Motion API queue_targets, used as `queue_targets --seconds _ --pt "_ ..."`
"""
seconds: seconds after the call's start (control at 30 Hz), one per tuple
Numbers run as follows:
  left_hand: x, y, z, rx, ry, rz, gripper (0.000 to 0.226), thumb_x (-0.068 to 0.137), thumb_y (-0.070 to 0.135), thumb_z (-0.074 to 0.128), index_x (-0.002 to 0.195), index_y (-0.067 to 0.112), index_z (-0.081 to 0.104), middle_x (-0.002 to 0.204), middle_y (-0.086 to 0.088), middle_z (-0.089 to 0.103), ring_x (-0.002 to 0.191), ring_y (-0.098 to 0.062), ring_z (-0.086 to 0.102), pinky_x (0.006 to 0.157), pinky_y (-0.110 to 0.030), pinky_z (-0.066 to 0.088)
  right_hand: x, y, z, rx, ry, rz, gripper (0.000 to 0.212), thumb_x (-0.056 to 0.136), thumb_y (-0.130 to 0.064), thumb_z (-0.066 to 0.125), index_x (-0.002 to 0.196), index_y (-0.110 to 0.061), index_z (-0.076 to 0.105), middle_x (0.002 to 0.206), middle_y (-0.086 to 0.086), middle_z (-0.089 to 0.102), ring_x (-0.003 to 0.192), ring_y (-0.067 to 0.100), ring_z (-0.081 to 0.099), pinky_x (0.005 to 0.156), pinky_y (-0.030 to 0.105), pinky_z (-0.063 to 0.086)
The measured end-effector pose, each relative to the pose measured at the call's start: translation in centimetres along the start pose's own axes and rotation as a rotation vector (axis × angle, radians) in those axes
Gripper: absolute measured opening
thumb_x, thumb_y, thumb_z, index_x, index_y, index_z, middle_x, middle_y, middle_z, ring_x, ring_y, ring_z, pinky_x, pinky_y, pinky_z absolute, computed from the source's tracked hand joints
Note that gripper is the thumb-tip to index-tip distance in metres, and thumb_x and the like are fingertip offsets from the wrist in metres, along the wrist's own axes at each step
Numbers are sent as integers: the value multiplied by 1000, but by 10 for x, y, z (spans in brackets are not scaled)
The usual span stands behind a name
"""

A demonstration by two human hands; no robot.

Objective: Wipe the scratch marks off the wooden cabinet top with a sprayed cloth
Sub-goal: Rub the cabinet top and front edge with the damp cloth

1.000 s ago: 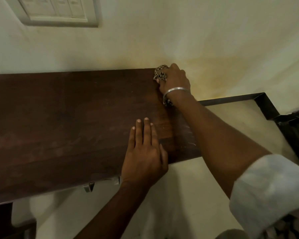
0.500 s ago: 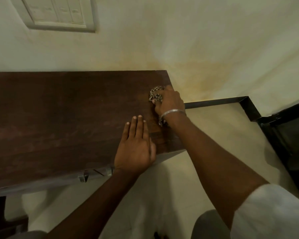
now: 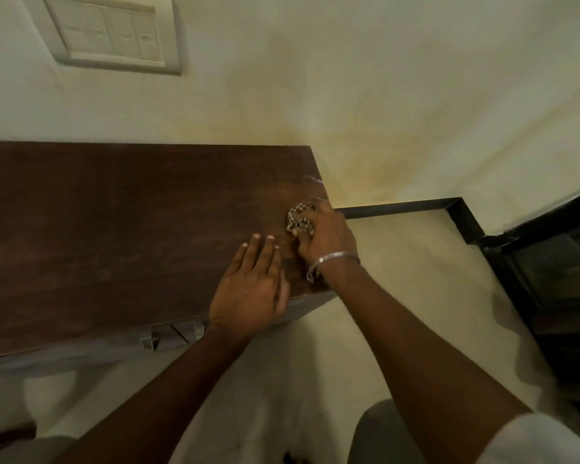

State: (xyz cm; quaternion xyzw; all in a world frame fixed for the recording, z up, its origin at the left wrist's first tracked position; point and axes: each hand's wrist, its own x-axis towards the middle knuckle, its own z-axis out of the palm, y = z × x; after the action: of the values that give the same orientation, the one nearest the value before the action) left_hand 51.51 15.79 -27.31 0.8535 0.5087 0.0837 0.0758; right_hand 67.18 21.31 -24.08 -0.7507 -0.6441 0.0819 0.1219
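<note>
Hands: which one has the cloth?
The right hand, wearing a metal bangle, grips the checked cloth at the right end of the cabinet top. The left hand lies flat on the wood, holding nothing.

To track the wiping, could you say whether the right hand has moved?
Yes: right hand slid along the cabinet top, from back corner toward front edge.

We log a dim, warm-yellow scene. Light lands brightest on the wall point(image 3: 382, 78) right of centre and fades toward the corners. The cabinet top point(image 3: 114, 229) reads dark, with a faint sheen near its right edge. Soft-edged shadows lie on the floor point(image 3: 416, 262). Wide-angle bend tilts the switch plate point(image 3: 114, 31) and bows straight lines at the edges. We find everything slightly soft, the lower corners blurred most
</note>
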Motion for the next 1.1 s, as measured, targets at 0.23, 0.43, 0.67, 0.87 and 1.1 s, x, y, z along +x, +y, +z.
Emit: queue_targets --seconds 0.23,0.43,0.67,0.87,1.1 --pt "2 3 5 35 17 9 61 96 32 27 136 -4 56 146 -22 51 139 -38 45 114 -49 39 -54 19 4 39 45 18 35 79 -23 68 113 -31 66 134 -2 51 106 24 51 85 39 52" --pt "4 8 4 105 -44 51 76 94 38 4 150 -3 36 158 -23 31 149 -36 27 123 -48 23 -51 14 -3 40 36 33 34 82 -21 65 115 -32 65 129 0 52 102 24 49 85 41 52" --pt "14 17 17 74 -41 76 78 95 39 -7 155 -1 23 163 -22 18 153 -34 14 126 -48 10 -97 31 -6 15 -2 14 36 80 -19 67 113 -32 64 121 -3 53 99 20 49 82 37 52" --pt "16 14 17 49 -32 117 72 100 42 3 155 2 27 164 -18 21 153 -30 16 125 -50 14 -76 29 -15 33 -13 80 30 84 -24 69 113 -29 65 118 -1 54 100 21 48 82 33 49" --pt "24 14 19 51 -56 140 78 101 52 1 155 1 26 163 -20 22 153 -32 16 123 -54 14 -95 56 -14 7 13 75 28 80 -20 67 107 -29 64 103 -3 50 90 19 49 69 33 51"
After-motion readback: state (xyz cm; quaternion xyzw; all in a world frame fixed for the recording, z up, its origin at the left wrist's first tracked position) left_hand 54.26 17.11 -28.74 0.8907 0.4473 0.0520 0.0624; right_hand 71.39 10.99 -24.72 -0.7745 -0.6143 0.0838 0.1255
